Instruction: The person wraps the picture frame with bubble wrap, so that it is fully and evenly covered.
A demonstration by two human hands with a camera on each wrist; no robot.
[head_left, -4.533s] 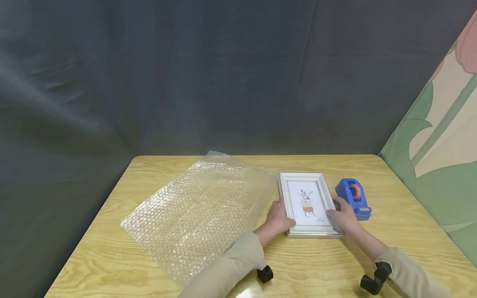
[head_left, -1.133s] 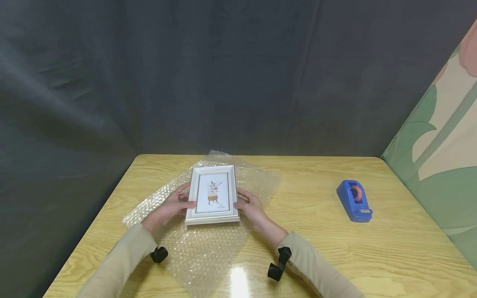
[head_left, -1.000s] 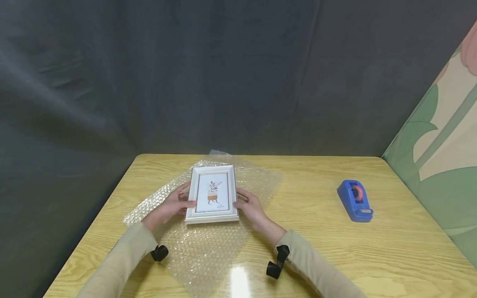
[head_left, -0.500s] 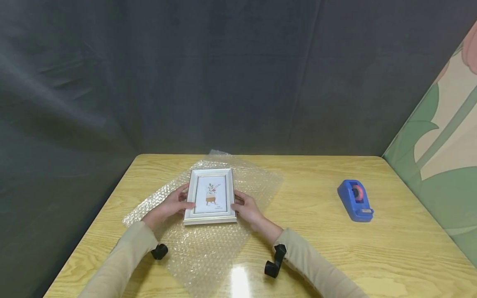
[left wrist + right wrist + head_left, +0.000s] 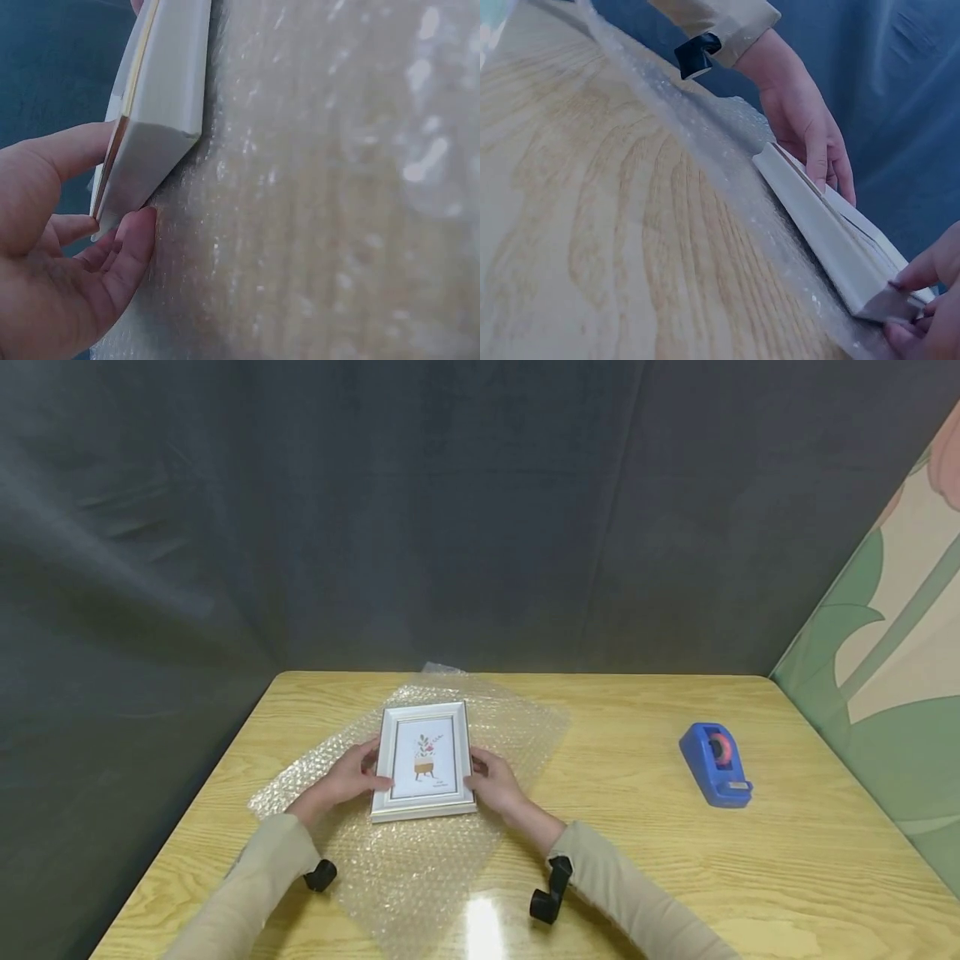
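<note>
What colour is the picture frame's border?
White, thinly lined in a gold tone; the picture frame shows best in the head view.

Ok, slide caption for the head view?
Both hands hold a white picture frame over bubble wrap, tape dispenser at right.

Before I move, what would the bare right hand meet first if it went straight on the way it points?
Most likely the white rectangular picture frame, since the right hand grips its right side. Clear plastic bubble wrap lies beneath; depth there is unclear.
</note>
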